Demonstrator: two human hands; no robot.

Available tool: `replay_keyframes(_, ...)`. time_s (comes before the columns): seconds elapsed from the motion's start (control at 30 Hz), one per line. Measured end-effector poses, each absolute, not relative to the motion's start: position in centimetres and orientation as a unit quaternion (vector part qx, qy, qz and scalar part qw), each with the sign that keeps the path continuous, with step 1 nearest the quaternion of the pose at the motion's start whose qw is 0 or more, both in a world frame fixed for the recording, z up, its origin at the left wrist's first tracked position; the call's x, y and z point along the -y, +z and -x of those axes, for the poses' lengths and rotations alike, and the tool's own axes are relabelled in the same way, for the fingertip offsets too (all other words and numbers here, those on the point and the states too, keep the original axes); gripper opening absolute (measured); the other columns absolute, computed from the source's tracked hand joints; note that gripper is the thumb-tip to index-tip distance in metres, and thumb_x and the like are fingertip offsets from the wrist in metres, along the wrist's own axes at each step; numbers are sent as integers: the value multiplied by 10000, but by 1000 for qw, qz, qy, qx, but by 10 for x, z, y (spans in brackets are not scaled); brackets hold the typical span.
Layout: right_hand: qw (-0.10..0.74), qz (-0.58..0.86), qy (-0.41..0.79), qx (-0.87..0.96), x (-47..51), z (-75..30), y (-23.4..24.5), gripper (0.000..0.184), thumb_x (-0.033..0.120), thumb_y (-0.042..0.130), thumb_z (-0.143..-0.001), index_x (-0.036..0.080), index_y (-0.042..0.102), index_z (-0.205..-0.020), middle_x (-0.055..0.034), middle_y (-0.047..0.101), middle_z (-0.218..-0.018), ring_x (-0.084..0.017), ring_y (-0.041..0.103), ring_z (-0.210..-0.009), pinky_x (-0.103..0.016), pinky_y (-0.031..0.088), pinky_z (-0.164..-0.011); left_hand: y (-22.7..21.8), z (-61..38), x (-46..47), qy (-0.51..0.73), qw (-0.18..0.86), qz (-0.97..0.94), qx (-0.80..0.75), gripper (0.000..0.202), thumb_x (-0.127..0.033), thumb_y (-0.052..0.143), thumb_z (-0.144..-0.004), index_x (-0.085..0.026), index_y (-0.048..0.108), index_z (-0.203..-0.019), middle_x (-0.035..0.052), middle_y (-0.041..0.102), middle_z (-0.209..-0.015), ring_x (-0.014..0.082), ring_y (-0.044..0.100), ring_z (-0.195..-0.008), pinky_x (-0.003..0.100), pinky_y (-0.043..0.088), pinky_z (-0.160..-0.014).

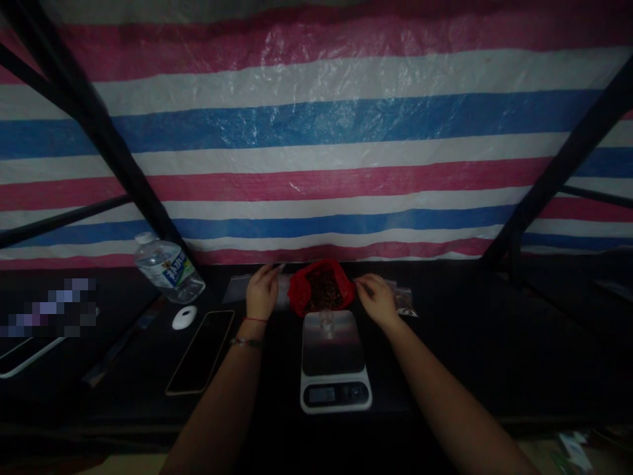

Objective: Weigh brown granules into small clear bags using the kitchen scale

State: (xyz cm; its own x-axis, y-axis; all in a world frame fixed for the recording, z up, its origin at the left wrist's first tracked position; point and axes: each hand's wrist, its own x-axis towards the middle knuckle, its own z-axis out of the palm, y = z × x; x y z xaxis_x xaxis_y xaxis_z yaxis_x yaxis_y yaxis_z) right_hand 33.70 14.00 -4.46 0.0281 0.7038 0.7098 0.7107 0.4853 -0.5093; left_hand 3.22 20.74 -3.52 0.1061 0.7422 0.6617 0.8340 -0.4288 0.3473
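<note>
A red plastic bag (299,291) lies open on the dark table, full of small dark brown pieces. My left hand (261,291) rests at its left side, its fingers curled over a clear plastic bag (236,287) lying flat there. My right hand (376,298) sits at the red bag's right side, its fingers bent and pinching the edge of another small clear bag (404,300). In front of the red bag stands a white digital kitchen scale (335,360) with a small clear item on its platform.
A water bottle (168,268) lies tilted at the left, with a white round object (184,317) and a dark phone (202,351) beside it. A flat white-edged device (20,359) lies at far left. A striped tarp (316,152) hangs behind, crossed by black frame bars (99,132).
</note>
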Motion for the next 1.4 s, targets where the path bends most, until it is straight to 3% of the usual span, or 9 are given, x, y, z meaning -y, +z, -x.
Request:
replay_keyframes(0.17,517,454,66,723,-138,-306,-24,183,278,534,-865,208,694,-808,-55,702,-791,-191,635,-764,-333,485,-737,-31,-69,-182,-486,157,776,369,208,-239,581,-842,-330,723,-963,53,652,-1132,239,562,-1050,440,414,-933)
replay_keyframes(0.33,489,427,169,742,-143,-283,-17,173,312,579,-842,202,696,-778,-31,695,-754,-170,637,-722,-295,481,-698,-36,-94,-172,-486,131,827,249,204,-227,588,-854,-337,706,-978,56,622,-1186,202,561,-1035,400,457,-868)
replay_keyframes(0.47,532,421,266,684,-145,-280,-31,171,311,586,-823,185,689,-772,-22,687,-739,-157,632,-685,-272,495,-665,-38,-99,-175,-479,108,841,227,215,-218,596,-851,-305,688,-1026,73,604,-1208,200,554,-1074,401,473,-878)
replay_keyframes(0.63,564,437,291,637,-140,-281,-44,122,296,619,-784,192,683,-793,-16,682,-760,-159,632,-685,-269,509,-654,-37,-102,-173,-468,49,859,202,257,-195,564,-868,-273,655,-1095,81,604,-1209,192,544,-1106,399,476,-910)
replay_keyframes(0.8,558,478,244,633,-133,-280,-39,123,279,596,-804,200,666,-740,-13,661,-709,-154,611,-644,-258,492,-603,-38,-101,-170,-452,35,865,215,339,-310,642,-809,-241,632,-1140,107,602,-1201,235,549,-1096,436,482,-906)
replay_keyframes(0.97,547,480,105,678,-127,-278,-33,105,245,588,-820,217,649,-739,-26,655,-723,-179,603,-731,-310,481,-715,-41,-101,-172,-451,18,856,254,191,-285,588,-851,-223,684,-1005,67,685,-897,174,624,-846,341,523,-768)
replay_keyframes(1.07,535,456,65,708,-125,-275,-32,97,250,581,-833,211,640,-767,-42,655,-765,-187,594,-759,-329,479,-739,-39,-103,-169,-424,2,872,245,210,-317,598,-842,-199,680,-995,73,692,-847,180,626,-804,335,523,-737)
replay_keyframes(1.4,517,433,68,735,-126,-273,-39,129,288,563,-863,215,638,-787,-38,649,-766,-185,591,-766,-327,479,-733,-32,-98,-162,-373,-76,901,209,225,-247,474,-893,-173,656,-1001,84,673,-817,177,606,-789,329,490,-732)
